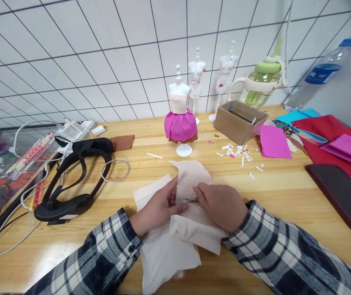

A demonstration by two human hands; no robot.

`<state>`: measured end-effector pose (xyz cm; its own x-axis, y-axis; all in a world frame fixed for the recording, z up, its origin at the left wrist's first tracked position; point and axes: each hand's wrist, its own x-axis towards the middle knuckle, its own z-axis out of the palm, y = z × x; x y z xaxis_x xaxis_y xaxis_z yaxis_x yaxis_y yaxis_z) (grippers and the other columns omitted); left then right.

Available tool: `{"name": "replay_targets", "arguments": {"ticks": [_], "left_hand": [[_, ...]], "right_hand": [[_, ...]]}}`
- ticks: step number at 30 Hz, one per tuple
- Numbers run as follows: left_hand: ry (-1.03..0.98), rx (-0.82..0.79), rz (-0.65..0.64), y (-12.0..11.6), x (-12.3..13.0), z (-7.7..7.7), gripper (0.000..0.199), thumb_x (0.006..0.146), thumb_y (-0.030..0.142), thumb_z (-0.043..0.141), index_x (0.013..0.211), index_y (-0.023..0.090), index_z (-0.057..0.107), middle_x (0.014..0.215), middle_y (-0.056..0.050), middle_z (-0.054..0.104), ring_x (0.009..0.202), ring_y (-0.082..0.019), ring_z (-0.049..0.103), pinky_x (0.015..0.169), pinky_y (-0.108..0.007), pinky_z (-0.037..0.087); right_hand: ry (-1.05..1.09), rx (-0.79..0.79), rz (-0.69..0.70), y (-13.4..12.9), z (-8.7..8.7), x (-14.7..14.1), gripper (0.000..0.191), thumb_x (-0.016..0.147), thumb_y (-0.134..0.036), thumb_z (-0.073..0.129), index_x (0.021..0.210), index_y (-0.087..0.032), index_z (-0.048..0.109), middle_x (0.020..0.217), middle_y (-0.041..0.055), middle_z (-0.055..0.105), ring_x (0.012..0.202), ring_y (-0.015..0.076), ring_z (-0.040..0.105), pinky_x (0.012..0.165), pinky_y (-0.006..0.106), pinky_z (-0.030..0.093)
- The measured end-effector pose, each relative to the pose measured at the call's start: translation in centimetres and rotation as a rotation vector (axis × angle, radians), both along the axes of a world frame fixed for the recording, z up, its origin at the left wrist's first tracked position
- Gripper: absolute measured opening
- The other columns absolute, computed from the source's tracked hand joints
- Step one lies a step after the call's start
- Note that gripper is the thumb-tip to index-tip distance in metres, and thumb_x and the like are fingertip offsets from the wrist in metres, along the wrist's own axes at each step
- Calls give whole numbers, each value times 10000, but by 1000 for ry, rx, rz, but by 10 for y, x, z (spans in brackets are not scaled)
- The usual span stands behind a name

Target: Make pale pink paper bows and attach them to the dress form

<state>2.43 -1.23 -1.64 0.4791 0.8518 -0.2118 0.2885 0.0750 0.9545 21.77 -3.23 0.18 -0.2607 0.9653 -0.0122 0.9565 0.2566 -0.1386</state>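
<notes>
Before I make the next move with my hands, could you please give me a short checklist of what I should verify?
1. Thin cream-coloured sheet steadied: ok, left hand is at its left edge.
2. Small silvery metal tool at right hand, pointing away from left hand: not ok, its tip points toward it.
3. Tool open or shut: cannot tell, too small.
4. White mannequin in pink skirt upright: ok.
5. White paper scraps gathered: not ok, scattered loose.
</notes>
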Motion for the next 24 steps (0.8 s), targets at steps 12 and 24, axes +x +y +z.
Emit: {"name": "replay_targets", "arguments": {"ticks": [12,24], "left_hand": [[105,49,-34,0,1,6,674,755,250,708,1364,215,421,692,79,375,605,-90,346,555,-208,317],[179,95,-62,0,0,0,393,745,261,696,1103,176,557,746,45,455,651,-108,403,584,-228,353]], "right_hand": [[-37,-22,-23,0,1,0,437,1008,-401,267,836,-206,618,701,56,726,590,200,662,498,300,164],[114,-154,-49,2,1,-7,429,1009,-406,255,869,-228,620,781,46,729,684,187,649,556,299,238]]}}
